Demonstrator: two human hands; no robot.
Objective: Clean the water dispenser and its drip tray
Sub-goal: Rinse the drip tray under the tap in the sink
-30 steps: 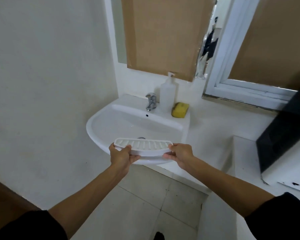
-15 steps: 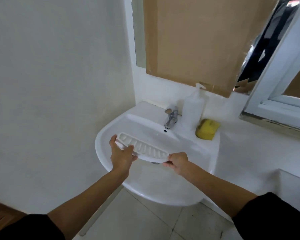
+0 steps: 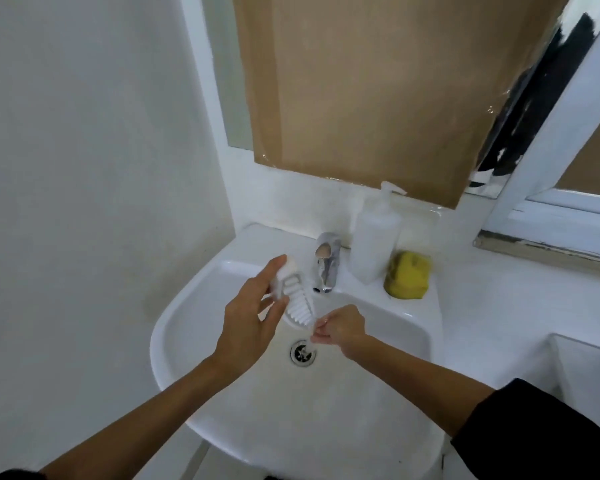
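The white slotted drip tray point(image 3: 297, 303) is tilted steeply over the basin of the white sink point(image 3: 174, 313), just below the chrome faucet point(image 3: 326, 268). My left hand point(image 3: 253, 317) holds its upper end between thumb and fingers. My right hand point(image 3: 342, 329) has its fingers curled and pinches at the tray's lower end, above the drain point(image 3: 302, 353). A thin stream of water seems to run past the tray's lower end. The water dispenser is out of view.
A white pump bottle point(image 3: 374, 244) and a yellow sponge point(image 3: 407, 275) stand on the sink's back ledge, right of the faucet. Brown cardboard point(image 3: 361, 91) covers the mirror above. A white window frame point(image 3: 551, 220) is at right, a plain wall at left.
I have stepped up close to the sink. The tray has gone from level in front of the basin to tilted steeply under the faucet, its left end raised.
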